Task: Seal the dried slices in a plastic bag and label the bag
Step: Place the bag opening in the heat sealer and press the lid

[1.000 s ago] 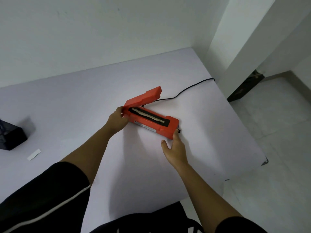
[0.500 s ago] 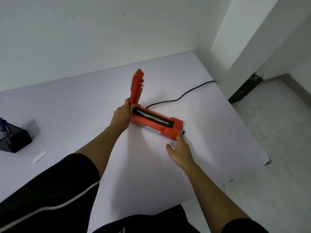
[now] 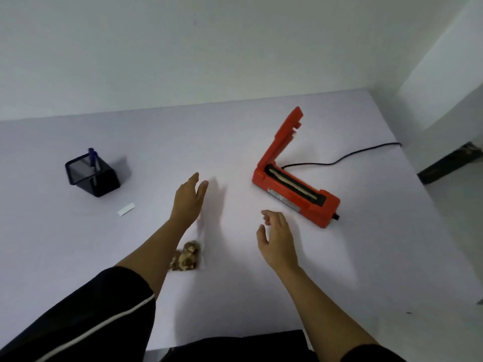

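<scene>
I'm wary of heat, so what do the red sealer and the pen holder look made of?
Sealer: looks like matte red moulded plastic, with a dark strip along its open base; lid raised. Pen holder: probably dark metal mesh, since its walls look see-through, though blur leaves that open.

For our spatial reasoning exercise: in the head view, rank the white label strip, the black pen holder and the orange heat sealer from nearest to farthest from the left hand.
From the left hand:
1. White label strip, just to its left.
2. Orange heat sealer, to the right, lid raised.
3. Black pen holder, far left, beyond the strip.
</scene>
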A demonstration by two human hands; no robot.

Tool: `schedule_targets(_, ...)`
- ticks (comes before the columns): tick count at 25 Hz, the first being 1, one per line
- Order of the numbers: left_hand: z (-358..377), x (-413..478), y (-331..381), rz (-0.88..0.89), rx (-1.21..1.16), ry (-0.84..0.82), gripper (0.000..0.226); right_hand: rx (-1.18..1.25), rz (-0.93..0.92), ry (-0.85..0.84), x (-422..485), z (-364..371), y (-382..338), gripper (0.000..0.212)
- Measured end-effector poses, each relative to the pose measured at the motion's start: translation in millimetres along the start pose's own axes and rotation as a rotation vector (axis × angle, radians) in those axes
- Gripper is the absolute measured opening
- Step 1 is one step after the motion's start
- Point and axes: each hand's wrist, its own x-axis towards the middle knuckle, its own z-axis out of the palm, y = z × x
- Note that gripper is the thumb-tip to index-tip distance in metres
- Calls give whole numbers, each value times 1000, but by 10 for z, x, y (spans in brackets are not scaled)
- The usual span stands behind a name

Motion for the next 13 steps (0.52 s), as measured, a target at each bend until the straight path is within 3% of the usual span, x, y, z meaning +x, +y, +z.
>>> schedule_targets(5, -275, -376, -1022, -276, 37, 77, 37, 75, 211, -344, 136, 887, -406, 40)
schedule_targets(8, -240, -503, -1223, -459, -10, 81, 36, 55, 341, -369, 190, 1247, -552, 46)
schedule_targets(13, -187, -531, -1237, -610, -218, 89, 40, 62, 452, -326, 264, 1481, -684, 38)
